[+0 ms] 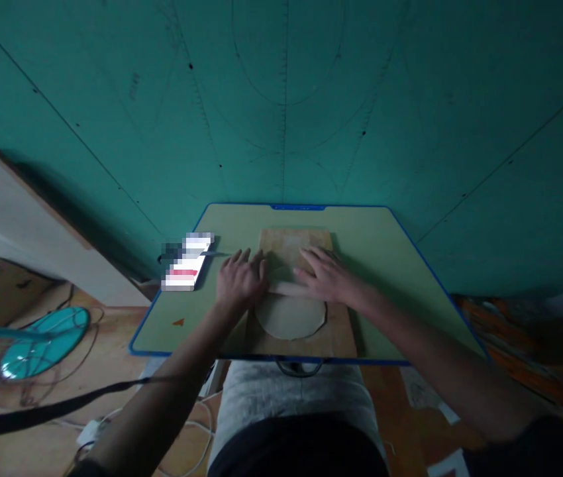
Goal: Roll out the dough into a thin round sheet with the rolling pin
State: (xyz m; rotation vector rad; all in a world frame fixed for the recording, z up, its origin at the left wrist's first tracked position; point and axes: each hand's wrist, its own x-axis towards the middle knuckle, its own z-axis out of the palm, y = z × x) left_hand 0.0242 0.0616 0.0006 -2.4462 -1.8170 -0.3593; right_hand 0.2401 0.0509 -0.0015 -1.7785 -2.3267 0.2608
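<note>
A flat, pale round of dough (291, 321) lies on a wooden board (342, 334). Across its upper part runs a pale rolling pin (287, 289), of which only the middle shows between my hands. My left hand (242, 278) is closed over the pin's left end, fingers bent forward. On the other end, my right hand (328, 275) presses down, its fingers reaching over the pin toward the far side of the board. Both ends of the pin are hidden under the palms.
The board rests on a small light-green table (391, 265) with a blue rim. A lit phone (189, 265) lies near its left edge. Behind stands a green wall (286, 132). A turquoise round base (48, 344) and cables are on the floor at left.
</note>
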